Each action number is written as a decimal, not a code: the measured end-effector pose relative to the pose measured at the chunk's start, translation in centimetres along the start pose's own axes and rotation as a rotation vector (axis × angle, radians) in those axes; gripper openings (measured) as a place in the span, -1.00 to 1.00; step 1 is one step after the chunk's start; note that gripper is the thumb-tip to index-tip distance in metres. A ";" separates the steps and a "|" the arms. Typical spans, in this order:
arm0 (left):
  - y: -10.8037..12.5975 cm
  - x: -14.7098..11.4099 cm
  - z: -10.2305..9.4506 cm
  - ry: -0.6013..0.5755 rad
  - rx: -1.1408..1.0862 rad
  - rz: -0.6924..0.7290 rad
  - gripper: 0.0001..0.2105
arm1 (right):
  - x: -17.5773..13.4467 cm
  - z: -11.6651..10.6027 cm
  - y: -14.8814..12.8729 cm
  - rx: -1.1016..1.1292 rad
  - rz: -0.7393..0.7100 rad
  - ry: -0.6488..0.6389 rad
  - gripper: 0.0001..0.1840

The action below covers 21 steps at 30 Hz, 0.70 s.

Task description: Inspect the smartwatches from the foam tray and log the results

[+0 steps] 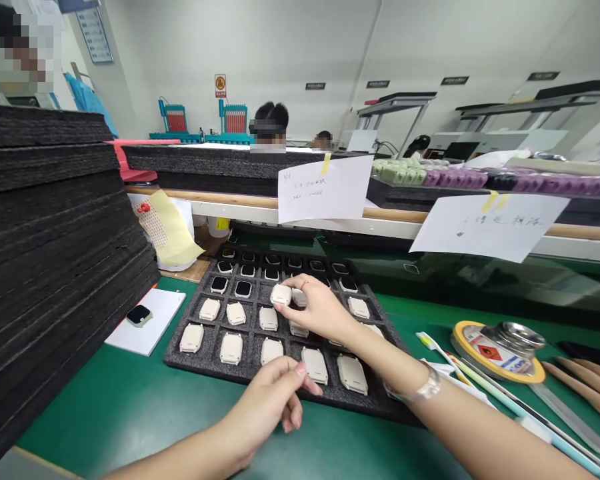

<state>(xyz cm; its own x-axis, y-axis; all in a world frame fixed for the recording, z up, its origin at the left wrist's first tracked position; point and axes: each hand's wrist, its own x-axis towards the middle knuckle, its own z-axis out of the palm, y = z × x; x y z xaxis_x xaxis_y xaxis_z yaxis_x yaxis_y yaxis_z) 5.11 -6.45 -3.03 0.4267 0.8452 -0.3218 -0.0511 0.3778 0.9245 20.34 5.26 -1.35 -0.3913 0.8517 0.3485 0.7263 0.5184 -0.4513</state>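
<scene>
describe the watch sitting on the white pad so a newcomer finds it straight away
Start at the tall stack of black foam at the far left. Beside it, on the green table, lies a white pad bearing the watch, dark face up in a pale case. Unlike the watches in the foam tray to its right, it lies alone on white.

Red flame diamond on yellow-rimmed container

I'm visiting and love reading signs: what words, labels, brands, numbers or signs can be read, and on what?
No words read clearly.
Left sheet: handwriting, blurred.
Right sheet: handwriting, blurred.
Container: orange diamond symbol; print too small.
Watch cases: print too small.
Wall sign: symbol and print too small.
Plaques, poster: too small.
</scene>
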 end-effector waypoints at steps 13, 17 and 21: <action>-2.0 0.7 0.4 -0.067 0.322 0.140 -0.92 | 6.8 2.8 -0.8 -0.184 -0.099 -0.213 -0.72; -2.4 1.1 0.1 -0.083 0.335 0.172 -0.90 | 9.0 3.9 -2.6 -0.253 -0.185 -0.386 -0.70; -3.2 1.5 0.0 -0.058 0.308 0.157 -0.85 | 10.8 4.6 -3.5 -0.347 -0.170 -0.506 -0.70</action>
<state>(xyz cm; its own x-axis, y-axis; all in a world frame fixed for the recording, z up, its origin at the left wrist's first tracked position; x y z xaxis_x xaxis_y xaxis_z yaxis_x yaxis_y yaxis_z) 5.87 -6.38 -6.47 0.4862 0.8578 -0.1665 0.1504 0.1056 0.9830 10.94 13.00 0.23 -0.6742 0.7344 -0.0782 0.7382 0.6669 -0.1017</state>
